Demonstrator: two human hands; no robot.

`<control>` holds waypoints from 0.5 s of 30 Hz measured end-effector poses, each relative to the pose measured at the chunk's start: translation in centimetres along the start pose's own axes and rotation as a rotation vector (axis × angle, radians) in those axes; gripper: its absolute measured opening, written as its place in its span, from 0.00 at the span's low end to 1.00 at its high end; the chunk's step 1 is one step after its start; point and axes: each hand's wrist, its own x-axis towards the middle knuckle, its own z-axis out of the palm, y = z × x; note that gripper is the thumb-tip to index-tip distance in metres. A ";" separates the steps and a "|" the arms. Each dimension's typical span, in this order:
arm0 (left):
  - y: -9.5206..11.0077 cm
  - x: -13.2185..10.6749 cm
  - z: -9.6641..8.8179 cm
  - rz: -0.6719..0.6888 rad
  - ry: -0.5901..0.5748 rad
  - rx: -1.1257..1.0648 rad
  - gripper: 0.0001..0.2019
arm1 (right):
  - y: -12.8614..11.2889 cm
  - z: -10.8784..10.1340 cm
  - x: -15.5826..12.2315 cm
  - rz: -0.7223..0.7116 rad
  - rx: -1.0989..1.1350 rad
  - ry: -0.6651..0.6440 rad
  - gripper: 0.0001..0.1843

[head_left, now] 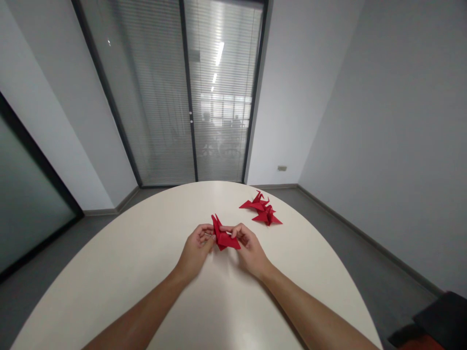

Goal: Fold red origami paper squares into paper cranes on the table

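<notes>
Both my hands hold one red folded paper figure [223,236] just above the cream oval table [146,253]. My left hand [195,248] pinches its left side with thumb and fingers. From the right, my right hand [248,245] pinches its upper edge, fingers curled. Two pointed flaps of the figure stick upward between my hands. Further back and to the right, two finished red paper figures [261,209] lie on the table, touching each other.
The table's curved far edge [219,183] faces a glass door with blinds [189,97]. Grey floor surrounds the table. A dark chair or bag [438,316] sits at the lower right corner.
</notes>
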 end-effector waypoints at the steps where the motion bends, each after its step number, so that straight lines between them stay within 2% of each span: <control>1: 0.0 0.1 0.0 -0.005 0.011 -0.007 0.17 | 0.0 -0.1 0.0 -0.004 -0.007 0.007 0.12; 9: 0.0 0.1 -0.2 0.001 0.040 0.021 0.15 | 0.2 -0.5 0.0 -0.071 -0.108 0.038 0.04; 15: 0.1 0.1 -0.2 0.016 0.034 0.028 0.12 | 0.9 -0.4 0.0 -0.068 -0.099 0.057 0.12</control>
